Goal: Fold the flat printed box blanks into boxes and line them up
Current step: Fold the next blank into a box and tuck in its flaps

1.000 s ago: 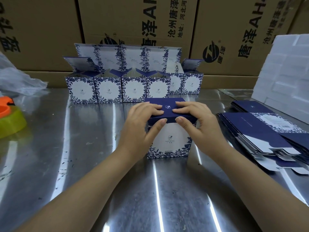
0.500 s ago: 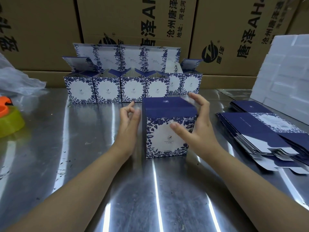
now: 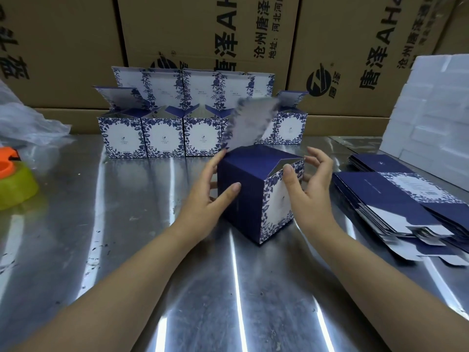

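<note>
A folded box (image 3: 250, 201), dark blue with white floral faces, stands on the steel table (image 3: 142, 250) turned corner-on to me. Its top is open and the lid flap (image 3: 250, 123) sticks up, blurred. My left hand (image 3: 203, 199) lies against the dark blue side, thumb on the near part and index finger at the top back edge. My right hand (image 3: 312, 194) grips the right side, thumb on the floral face's top edge and fingers curled behind the corner. A row of finished boxes (image 3: 162, 138) with raised lids stands behind. Flat blanks (image 3: 396, 199) are stacked at the right.
Large brown cartons (image 3: 203, 34) wall off the back. White foam blocks (image 3: 431, 110) are stacked at the far right. A crumpled plastic bag (image 3: 25, 123) and an orange and green tape dispenser (image 3: 15, 179) lie at the left edge.
The box was closed under both hands a second ago. Since then it has been turned corner-on, its lid flap has swung up, and both hands have moved to its sides.
</note>
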